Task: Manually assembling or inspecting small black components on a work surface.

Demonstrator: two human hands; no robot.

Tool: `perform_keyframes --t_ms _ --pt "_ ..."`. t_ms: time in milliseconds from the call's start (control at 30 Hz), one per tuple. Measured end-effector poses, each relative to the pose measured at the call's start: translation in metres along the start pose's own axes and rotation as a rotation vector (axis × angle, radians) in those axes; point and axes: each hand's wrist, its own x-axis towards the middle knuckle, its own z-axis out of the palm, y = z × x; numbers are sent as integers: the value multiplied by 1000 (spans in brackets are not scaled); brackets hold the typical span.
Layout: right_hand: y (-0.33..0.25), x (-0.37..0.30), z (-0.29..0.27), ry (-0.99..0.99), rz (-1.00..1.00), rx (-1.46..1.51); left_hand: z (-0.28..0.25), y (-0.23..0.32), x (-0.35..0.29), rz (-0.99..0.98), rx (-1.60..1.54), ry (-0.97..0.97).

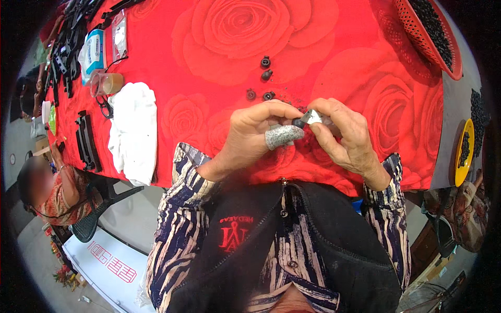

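Close together over the red tablecloth [209, 141], both my hands work at one small spot. My left hand [253, 125] pinches a small black part [298, 123]; a speckled grey sleeve [284, 136] covers its thumb. Between the thumb and fingers of my right hand [344, 138] is a small silvery blade-like piece [313, 117], its tip against or very near the black part. Just beyond my hands lie several more small round black parts, among them a ring-shaped one [269, 96] and a knob-like one [267, 74]. Dark crumbs are scattered beside them.
A red basket [403, 16] of small black pieces stands far right, a yellow plate [471, 136] nearer on that side. Leftward are a white cloth [134, 130], scissors [106, 108], a drink cup [110, 83], a wipes packet [94, 55] and long black parts [87, 142]. Another person [68, 190] sits left.
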Motion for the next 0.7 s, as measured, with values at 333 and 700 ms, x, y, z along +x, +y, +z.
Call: perform_keyframes --t_ms 333,700 --pt "1 1 0 -7 -11 -5 0 -1 -1 -64 -92 -20" --pt "1 1 -1 34 -16 -39 0 -3 -2 -29 -105 -14"
